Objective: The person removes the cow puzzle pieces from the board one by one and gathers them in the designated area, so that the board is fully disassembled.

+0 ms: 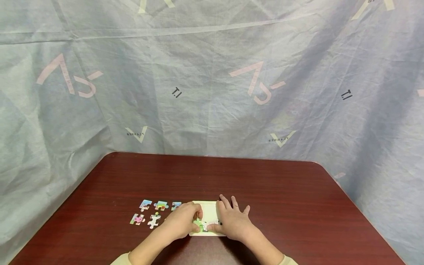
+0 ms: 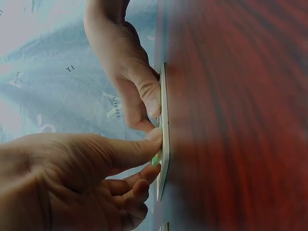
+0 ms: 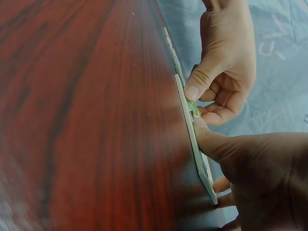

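A shallow cream puzzle tray [image 1: 208, 211] lies near the table's front edge, between both hands. My left hand [image 1: 180, 221] pinches a green puzzle piece [image 3: 194, 109] between thumb and fingers, over the tray's near left corner. The piece sits tilted at the tray in the right wrist view. My right hand [image 1: 234, 221] rests on the right side of the tray, fingers spread, with its thumb pressing close beside the green piece. Under that thumb shows a white puzzle piece [image 1: 208, 224] lying in the tray's near part. The right hand covers the tray's right end.
Several loose puzzle pieces lie left of the tray, among them a pink-heart piece [image 1: 137, 219], a white piece [image 1: 154, 221] and a blue one [image 1: 145, 204]. The left hand partly hides others. A grey printed cloth [image 1: 212, 73] hangs behind the dark red wooden table [image 1: 281, 191].
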### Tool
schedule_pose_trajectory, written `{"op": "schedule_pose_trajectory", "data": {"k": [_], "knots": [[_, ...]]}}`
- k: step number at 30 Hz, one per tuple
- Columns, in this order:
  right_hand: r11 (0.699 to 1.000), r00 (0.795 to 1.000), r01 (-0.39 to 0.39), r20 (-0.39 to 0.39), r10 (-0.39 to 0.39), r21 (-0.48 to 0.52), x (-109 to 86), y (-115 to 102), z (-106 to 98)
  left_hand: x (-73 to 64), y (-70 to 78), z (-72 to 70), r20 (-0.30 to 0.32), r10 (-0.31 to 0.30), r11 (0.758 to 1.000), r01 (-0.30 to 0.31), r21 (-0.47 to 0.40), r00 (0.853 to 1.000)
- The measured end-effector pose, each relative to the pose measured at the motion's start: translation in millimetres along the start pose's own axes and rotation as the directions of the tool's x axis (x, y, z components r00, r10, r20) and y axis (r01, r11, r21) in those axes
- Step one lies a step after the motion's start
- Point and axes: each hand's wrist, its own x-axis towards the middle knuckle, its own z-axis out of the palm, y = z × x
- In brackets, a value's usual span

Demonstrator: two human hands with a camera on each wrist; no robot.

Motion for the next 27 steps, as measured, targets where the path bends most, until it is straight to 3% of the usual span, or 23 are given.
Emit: {"op": "schedule_pose_trajectory", "data": {"k": [12,21,27], "knots": [[1.0,1.0,0.0,-0.007,0.0,0.004,0.2,0.6,0.1,-0.1,-4.4,-3.7,-0.031,0.073,0.984,-0.077,-0.158,0.997],[1.0,1.0,0.0,-0.008,0.0,-0.005,0.2,0.6,0.7,0.0,-7.8,-3.5,-0.033,0.043,0.982,-0.049,-0.182,0.999],[1.0,1.0,0.002,0.0,-0.002,-0.007,0.2,0.7,0.8,-1.5,-9.1,-6.7,0.0,0.039,0.979,-0.039,-0.201,0.999]]}}
